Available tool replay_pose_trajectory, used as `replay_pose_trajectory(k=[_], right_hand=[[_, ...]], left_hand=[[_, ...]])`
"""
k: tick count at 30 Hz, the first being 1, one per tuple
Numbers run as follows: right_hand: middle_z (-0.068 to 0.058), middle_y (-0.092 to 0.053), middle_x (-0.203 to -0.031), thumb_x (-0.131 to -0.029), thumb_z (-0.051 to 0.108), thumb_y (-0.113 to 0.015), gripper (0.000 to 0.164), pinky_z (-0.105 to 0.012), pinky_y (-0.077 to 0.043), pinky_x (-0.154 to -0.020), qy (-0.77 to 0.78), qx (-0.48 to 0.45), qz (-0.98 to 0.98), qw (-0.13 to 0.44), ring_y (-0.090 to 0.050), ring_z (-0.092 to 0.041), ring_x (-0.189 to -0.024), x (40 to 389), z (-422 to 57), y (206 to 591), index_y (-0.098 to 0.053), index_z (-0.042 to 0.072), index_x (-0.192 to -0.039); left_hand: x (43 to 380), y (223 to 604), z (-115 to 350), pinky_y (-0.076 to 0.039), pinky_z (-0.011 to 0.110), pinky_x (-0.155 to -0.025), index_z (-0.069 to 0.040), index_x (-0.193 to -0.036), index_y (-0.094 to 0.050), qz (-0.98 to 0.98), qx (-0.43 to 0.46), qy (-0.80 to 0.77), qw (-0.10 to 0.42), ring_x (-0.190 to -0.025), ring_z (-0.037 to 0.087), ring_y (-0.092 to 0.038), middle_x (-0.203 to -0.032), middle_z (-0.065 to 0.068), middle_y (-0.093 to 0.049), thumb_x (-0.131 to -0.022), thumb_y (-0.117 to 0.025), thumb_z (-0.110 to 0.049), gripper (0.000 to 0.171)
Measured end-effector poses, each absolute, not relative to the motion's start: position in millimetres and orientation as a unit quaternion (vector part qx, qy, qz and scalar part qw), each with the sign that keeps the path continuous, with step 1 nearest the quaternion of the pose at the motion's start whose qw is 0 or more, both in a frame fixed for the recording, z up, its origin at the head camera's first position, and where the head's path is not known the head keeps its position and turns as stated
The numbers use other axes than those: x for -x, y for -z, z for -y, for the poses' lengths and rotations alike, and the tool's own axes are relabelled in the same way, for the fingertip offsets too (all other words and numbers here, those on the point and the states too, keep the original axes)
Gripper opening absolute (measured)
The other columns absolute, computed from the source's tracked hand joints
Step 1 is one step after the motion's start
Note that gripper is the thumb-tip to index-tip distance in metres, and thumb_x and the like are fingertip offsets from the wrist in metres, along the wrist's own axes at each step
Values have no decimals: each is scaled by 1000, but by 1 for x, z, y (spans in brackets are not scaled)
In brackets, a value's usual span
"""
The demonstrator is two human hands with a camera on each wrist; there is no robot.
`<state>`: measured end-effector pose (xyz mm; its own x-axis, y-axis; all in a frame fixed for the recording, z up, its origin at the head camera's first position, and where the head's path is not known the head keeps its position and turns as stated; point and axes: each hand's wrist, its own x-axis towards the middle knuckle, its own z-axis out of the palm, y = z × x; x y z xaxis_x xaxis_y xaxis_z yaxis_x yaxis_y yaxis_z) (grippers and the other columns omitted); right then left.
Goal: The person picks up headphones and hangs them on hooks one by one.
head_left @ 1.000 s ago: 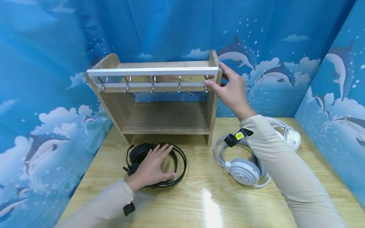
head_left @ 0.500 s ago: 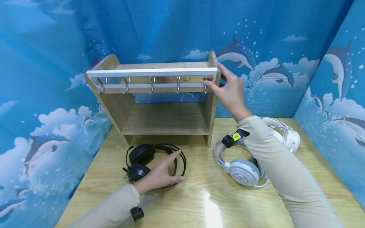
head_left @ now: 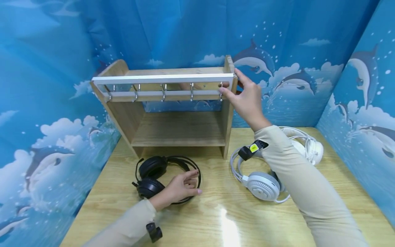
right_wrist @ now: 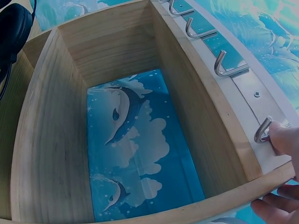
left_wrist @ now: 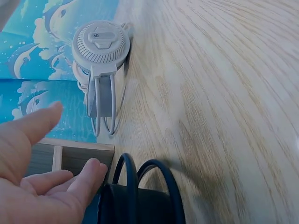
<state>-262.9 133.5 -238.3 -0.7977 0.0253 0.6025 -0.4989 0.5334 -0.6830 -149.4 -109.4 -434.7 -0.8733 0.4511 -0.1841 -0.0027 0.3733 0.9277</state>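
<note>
Black headphones [head_left: 152, 167] with a small mic lie on the table before a wooden shelf [head_left: 179, 128]. My left hand [head_left: 177, 188] is over their headband, thumb and fingers spread apart with nothing between them. In the left wrist view the black headband [left_wrist: 175, 191] shows just beyond the fingertips. A white and silver rail [head_left: 163, 78] with several metal hooks runs along the shelf's upper front. My right hand [head_left: 248, 101] grips the shelf's upper right corner. Its thumb presses by the end hook [right_wrist: 263, 130], while the other fingers reach around the outside of the side panel.
White-grey headphones [head_left: 263, 187] lie on the table at the right, partly under the right forearm. Behind them is another white pair [head_left: 314, 151]. Blue dolphin-print curtains [head_left: 191, 31] stand close behind the shelf and at both sides.
My left hand has slid from the black headphones' ear cups rightward to the headband, and its fingers have drawn in somewhat. The right hand keeps its hold on the shelf.
</note>
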Motion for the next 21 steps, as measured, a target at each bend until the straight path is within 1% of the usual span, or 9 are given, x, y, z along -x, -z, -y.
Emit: replay_pose_trajectory(k=[3,5,8,13,21], right_hand=[[-13,-59,-131,-86,33,-73,71,-35,-56,-90,-462,-143,829,283,-61,-23,-115,263,-133,239,-41,9,-145],[-13,-59,-131,-86,33,-72,71,-35,-56,-90,-460,-142,830,283,-61,-24,-115,263,-133,239,-41,9,-145],[-13,-59,-130,-86,34,-73,71,-35,-56,-90,-456,-142,831,285,-61,-24,-115,263,-133,240,-41,9,-145],[-13,-59,-130,-85,33,-73,71,-35,-57,-89,-459,-146,828,289,-62,-24,-113,263,-133,240,-42,9,-145],[-13,-59,-130,-85,33,-73,72,-35,-57,-89,-458,-143,827,292,-62,-24,-113,263,-133,241,-42,9,-145]], left_hand=[[150,437,107,-52,36,-96,6,-143,-37,-791,-123,-562,210,-122,39,-53,-140,26,-47,-83,-76,-13,74],[150,439,105,-54,34,-94,9,-140,-39,-799,-124,-552,205,-119,38,-55,-136,27,-50,-83,-76,-12,71],[148,441,104,-55,36,-92,12,-137,-42,-816,-135,-529,192,-116,39,-57,-133,29,-53,-84,-75,-10,66],[144,442,98,-54,40,-94,13,-134,-45,-832,-126,-509,180,-116,39,-57,-132,29,-53,-84,-74,-8,62],[143,448,93,-55,40,-92,12,-133,-47,-849,-115,-490,162,-115,38,-59,-130,28,-55,-84,-74,-7,59]])
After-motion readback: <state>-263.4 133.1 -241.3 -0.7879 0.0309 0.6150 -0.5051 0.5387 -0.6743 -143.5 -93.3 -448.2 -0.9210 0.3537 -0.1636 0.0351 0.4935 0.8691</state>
